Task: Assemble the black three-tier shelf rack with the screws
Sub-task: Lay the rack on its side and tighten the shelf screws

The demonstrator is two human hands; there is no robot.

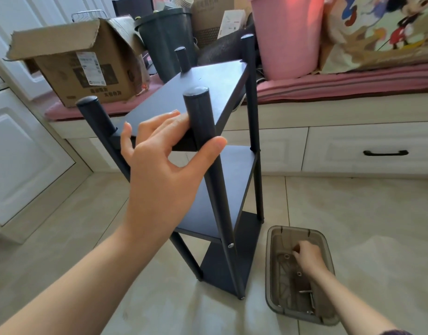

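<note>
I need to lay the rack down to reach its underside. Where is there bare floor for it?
Bare tile lies right of the brown bin, running to the drawer fronts. More bare tile lies left of the rack, toward the white cabinet door. It is crowded on the pink ledge, which holds the cardboard box, the dark bin and the pink bucket.

My view down: beige tiled floor point(353, 213), white cabinet doors point(27, 146) at left. Cream bench point(280, 112) ahead, drawer with black handle point(385, 153), pink cushion point(353, 81) on top bearing torn cardboard box point(82, 68), dark bin point(167, 44), pink bucket point(287, 37). Soft daylight.
</note>
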